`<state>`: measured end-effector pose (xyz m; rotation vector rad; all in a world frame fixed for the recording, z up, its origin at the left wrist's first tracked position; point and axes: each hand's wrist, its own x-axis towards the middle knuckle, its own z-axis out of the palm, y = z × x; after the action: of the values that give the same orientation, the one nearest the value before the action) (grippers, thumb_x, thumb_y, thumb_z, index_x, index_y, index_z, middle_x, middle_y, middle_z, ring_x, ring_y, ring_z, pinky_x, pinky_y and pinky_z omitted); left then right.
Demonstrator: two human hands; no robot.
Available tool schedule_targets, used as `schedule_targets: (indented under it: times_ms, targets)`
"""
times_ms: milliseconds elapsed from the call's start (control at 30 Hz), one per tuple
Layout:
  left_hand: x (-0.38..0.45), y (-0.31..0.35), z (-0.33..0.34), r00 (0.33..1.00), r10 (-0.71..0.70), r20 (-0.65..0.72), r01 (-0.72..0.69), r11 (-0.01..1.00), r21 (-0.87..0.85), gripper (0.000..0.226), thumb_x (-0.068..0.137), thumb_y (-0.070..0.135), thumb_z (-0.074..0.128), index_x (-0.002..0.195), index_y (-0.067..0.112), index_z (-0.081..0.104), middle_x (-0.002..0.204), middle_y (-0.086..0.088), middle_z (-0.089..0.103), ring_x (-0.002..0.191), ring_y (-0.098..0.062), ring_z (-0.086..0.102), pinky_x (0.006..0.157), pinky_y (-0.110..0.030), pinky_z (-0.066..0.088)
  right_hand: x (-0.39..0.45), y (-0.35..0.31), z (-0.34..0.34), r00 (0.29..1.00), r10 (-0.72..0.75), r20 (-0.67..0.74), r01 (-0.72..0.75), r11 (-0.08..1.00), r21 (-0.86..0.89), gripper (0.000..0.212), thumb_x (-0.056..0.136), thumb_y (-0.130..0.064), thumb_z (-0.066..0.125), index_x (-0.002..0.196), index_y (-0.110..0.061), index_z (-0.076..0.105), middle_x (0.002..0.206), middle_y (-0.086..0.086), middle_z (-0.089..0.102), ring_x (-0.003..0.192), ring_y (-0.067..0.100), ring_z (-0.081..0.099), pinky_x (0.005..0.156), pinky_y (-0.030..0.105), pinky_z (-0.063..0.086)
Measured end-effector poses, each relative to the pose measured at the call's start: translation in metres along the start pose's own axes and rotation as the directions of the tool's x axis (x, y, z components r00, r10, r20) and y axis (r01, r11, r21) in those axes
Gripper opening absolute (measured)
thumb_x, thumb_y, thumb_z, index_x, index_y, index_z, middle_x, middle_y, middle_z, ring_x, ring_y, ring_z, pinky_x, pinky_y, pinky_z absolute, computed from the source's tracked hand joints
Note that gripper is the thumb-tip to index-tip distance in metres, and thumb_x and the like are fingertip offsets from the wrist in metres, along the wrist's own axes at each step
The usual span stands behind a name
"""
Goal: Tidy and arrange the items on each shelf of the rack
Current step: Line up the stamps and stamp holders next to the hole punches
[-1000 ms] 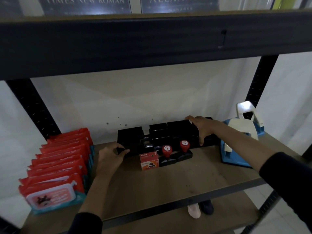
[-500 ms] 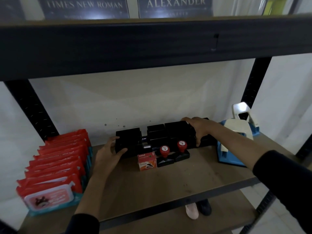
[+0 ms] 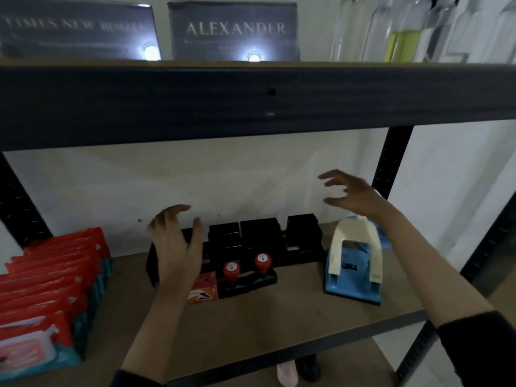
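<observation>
Dim, soft-focus view; glare spots above, edges bowed.

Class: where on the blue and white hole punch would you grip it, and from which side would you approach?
Grip the hole punch across its raised white handle, from above and in front. The arched handle stands clear of the blue base, and the black boxes crowd its left.

"ALEXANDER" on dark box [image 3: 234,30]
</observation>
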<state>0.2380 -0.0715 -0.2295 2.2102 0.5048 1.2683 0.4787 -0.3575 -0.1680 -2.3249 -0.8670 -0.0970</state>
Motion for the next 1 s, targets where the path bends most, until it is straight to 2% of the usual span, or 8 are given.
schedule_targets:
  times_ms: [100,200,267,367,533,667,800,1000]
  targets:
    - [-0.014,0.064,0.029,0.983,0.179,-0.038,-0.181,0.981,-0.071,0.024,0.092,0.025,0.051,0.113,0.013,0.055,0.111,-0.002,0.051,0.107,-0.016,0.041,0.09,-0.016,0.026,-0.016,0.056,-0.03,0.965,0.072,-0.252,-0.052,0.995,0.087,0.031,0.084,-0.014,0.073,0.112,-0.025,0.064,0.11,0.001,0.066,0.107,0.016,0.061,0.09,0.026,0.046]
    - [-0.038,0.111,0.069,0.96,0.27,0.072,-0.251,0.946,-0.204,0.018,0.09,0.018,0.058,0.107,0.016,0.057,0.106,0.006,0.052,0.103,-0.007,0.045,0.091,-0.021,0.037,-0.028,0.113,-0.031,0.896,0.235,-0.377,-0.218,0.972,0.087,0.042,0.083,-0.02,0.075,0.122,-0.014,0.06,0.118,0.013,0.061,0.107,0.025,0.058,0.089,0.03,0.045]
    - [-0.066,0.134,0.1,0.919,0.266,0.291,-0.181,0.94,-0.288,0.033,0.088,0.029,0.064,0.117,0.021,0.052,0.114,0.009,0.048,0.11,-0.003,0.045,0.096,-0.028,0.041,-0.035,0.143,-0.022,0.87,0.355,-0.342,-0.333,0.935,0.123,0.065,0.077,-0.035,0.08,0.13,-0.011,0.051,0.124,0.016,0.056,0.113,0.034,0.056,0.095,0.046,0.047]
    - [-0.115,0.154,0.143,0.788,0.207,0.579,-0.109,0.974,-0.2,0.092,0.07,0.069,0.064,0.144,0.033,0.023,0.143,0.01,0.028,0.131,-0.007,0.028,0.111,-0.031,0.031,-0.045,0.17,0.001,0.897,0.407,-0.171,-0.388,0.912,0.135,0.098,0.062,-0.056,0.081,0.139,-0.013,0.039,0.13,0.015,0.053,0.113,0.035,0.057,0.092,0.051,0.049]
    - [-0.161,0.161,0.189,0.776,0.097,0.623,-0.117,0.993,-0.008,0.12,0.059,0.082,0.061,0.144,0.047,-0.017,0.153,0.007,-0.032,0.145,-0.019,-0.018,0.119,-0.04,0.011,-0.054,0.191,0.021,0.933,0.336,-0.128,-0.275,0.896,0.348,0.102,0.055,-0.045,0.091,0.137,-0.015,0.038,0.121,-0.004,0.057,0.105,0.015,0.06,0.08,0.028,0.056]
    - [-0.169,0.163,0.208,0.816,0.052,0.576,-0.101,0.993,0.054,0.108,0.066,0.07,0.067,0.145,0.051,-0.004,0.151,0.003,-0.037,0.144,-0.023,-0.022,0.119,-0.04,0.009,-0.061,0.209,0.032,0.955,0.275,-0.109,-0.208,0.886,0.414,0.094,0.046,-0.049,0.095,0.121,-0.025,0.043,0.115,-0.001,0.059,0.103,0.014,0.064,0.078,0.036,0.059]
    - [-0.173,0.166,0.216,0.85,0.05,0.525,-0.129,0.985,0.114,0.087,0.064,0.077,0.059,0.139,0.051,0.023,0.156,-0.003,-0.018,0.144,-0.024,-0.009,0.115,-0.036,0.01,-0.069,0.206,0.033,0.951,0.293,-0.095,-0.216,0.855,0.472,0.097,0.052,-0.033,0.096,0.122,-0.025,0.03,0.117,-0.003,0.051,0.107,0.013,0.059,0.077,0.023,0.054]
    - [-0.174,0.186,0.236,0.874,-0.03,0.485,-0.03,0.993,0.115,0.072,0.069,0.065,0.067,0.131,0.046,0.036,0.152,-0.002,-0.013,0.14,-0.023,-0.007,0.115,-0.038,0.012,-0.083,0.214,0.041,0.92,0.336,-0.201,-0.207,0.854,0.478,0.122,0.04,-0.061,0.093,0.138,-0.037,0.025,0.127,-0.006,0.045,0.119,0.017,0.053,0.092,0.044,0.054]
